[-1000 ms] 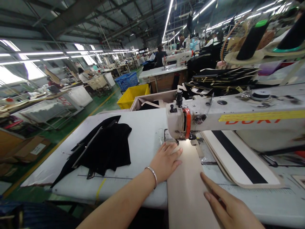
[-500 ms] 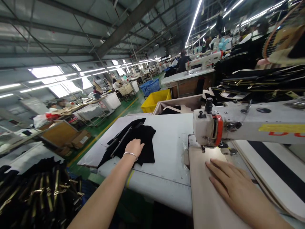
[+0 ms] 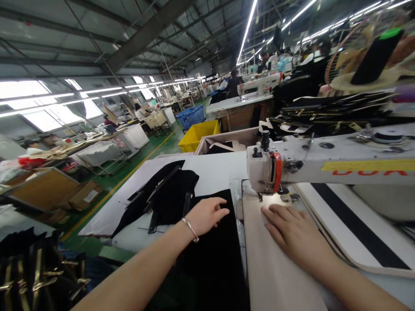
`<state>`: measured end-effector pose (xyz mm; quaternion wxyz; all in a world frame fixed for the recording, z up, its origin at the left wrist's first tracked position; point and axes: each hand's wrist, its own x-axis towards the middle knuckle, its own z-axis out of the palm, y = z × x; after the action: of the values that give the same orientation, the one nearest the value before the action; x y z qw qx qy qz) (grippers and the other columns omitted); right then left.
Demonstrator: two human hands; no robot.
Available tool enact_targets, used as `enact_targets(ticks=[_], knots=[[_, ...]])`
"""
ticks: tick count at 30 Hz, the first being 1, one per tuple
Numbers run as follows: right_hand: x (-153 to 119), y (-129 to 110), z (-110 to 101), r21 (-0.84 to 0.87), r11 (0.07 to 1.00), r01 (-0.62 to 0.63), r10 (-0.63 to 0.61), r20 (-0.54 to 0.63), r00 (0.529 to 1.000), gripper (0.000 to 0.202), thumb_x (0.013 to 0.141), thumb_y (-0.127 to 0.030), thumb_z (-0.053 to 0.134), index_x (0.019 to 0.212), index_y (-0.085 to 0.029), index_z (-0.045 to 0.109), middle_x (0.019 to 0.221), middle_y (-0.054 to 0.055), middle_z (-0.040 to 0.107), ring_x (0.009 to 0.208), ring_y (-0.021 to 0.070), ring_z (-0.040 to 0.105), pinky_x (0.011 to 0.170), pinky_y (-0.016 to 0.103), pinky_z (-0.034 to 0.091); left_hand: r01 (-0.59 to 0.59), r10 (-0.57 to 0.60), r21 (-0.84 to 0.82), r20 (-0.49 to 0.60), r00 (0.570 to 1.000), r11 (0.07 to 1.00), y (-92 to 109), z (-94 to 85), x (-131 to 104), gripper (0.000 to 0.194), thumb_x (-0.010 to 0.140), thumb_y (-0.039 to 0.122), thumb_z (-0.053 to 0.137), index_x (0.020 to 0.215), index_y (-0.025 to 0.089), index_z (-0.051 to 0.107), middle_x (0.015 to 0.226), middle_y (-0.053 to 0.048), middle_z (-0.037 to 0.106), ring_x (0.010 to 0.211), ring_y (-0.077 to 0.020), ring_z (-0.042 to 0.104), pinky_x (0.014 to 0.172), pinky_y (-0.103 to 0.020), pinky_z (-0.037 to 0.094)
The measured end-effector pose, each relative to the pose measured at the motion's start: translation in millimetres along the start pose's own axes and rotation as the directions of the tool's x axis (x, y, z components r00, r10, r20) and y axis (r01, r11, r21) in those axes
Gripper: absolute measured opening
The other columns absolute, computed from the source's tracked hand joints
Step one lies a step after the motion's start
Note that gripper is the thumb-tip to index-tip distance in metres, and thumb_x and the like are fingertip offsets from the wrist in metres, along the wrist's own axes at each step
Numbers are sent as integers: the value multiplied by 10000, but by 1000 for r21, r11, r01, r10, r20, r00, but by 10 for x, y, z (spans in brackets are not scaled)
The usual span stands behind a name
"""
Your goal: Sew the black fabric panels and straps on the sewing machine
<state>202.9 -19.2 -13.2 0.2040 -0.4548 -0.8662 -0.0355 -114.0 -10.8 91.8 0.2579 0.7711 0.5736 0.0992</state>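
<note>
My left hand [image 3: 207,212], with a bracelet at the wrist, has curled fingers on a black fabric piece [image 3: 217,259] that hangs over the table's front edge. The fingertips are partly hidden, but they appear to grip it. Flat on a long beige panel [image 3: 259,242] lies my right hand [image 3: 295,226], fingers stretched out just in front of the needle area. The head of the sewing machine [image 3: 264,166] stands above the panel's far end. More black pieces [image 3: 171,190] with dark strips along them lie on the table to the left.
White panels with a black stripe [image 3: 359,224] lie under the machine arm. Behind the table [image 3: 223,166] are a beige bin [image 3: 202,147] and a yellow crate [image 3: 197,134]. Black pieces with gold zips [image 3: 35,276] hang at lower left; more are stacked [image 3: 311,110] at back right.
My left hand has moved right from the black pile, drawing one black piece toward the beige panel and over the front edge. My right hand stays flat on the panel. The view has turned right.
</note>
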Motion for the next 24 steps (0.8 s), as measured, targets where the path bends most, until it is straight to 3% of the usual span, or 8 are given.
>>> enact_targets(ticks=[4,8,11,14,16,18,21,24], knots=[[29,-39,-29,13,1000,-14,14,-15,1000,402,940,-374,425,1323,-272,491,1307,68,540,1168,262,491,876,440,381,-132,211,309,-239,948,942,93,610,404,360,894,303,564,1224,162,538,1239,-139,532,1180,-273,500,1012,-433,396],[16,-61,-50,17,1000,-21,21,-1,1000,398,940,-353,430,1326,-276,482,1318,55,532,1188,245,478,919,439,361,-22,97,279,-258,961,960,-54,698,742,308,822,404,656,980,148,591,988,-100,575,1005,-274,531,912,-429,415],[27,-69,-66,25,999,-25,25,-1,1000,390,932,-339,444,1314,-275,493,1303,51,543,1184,242,482,919,434,361,-14,67,227,-228,971,974,-109,619,745,247,823,395,645,834,164,557,819,-37,567,804,-209,538,774,-344,441],[43,-76,-73,37,999,-31,31,-5,1000,382,931,-329,447,1305,-276,499,1300,51,543,1183,243,483,910,432,362,-56,62,39,-207,976,998,-76,375,515,197,868,364,579,827,175,543,749,5,554,710,-156,515,704,-280,426],[45,-81,-73,47,998,-40,40,-5,999,378,934,-330,441,1305,-278,497,1306,51,539,1180,242,484,911,435,357,-107,38,-281,-242,970,954,-53,52,277,182,878,352,569,856,172,558,791,0,564,760,-152,523,736,-272,423],[42,-85,-74,55,997,-52,52,-6,999,371,942,-330,428,1302,-278,498,1313,52,534,1185,242,478,920,440,347,-100,-8,-397,-261,965,912,-59,-375,35,203,920,382,493,944,186,542,798,0,555,696,-135,518,646,-250,427],[35,-94,-81,64,996,-63,63,-11,998,360,948,-327,416,1293,-274,504,1309,54,536,1187,241,476,925,442,338,-116,-94,-743,-235,967,659,-79,-941,-172,188,925,365,491,904,187,547,665,20,466,524,-89,421,479,-199,347],[35,-103,-90,68,996,-62,64,-23,998,351,950,-324,415,1283,-273,512,1294,57,549,1170,242,489,914,439,340,-107,-49,-836,-158,986,538,24,-986,-51,205,915,334,477,864,161,574,592,37,386,445,-57,303,408,-179,240]])
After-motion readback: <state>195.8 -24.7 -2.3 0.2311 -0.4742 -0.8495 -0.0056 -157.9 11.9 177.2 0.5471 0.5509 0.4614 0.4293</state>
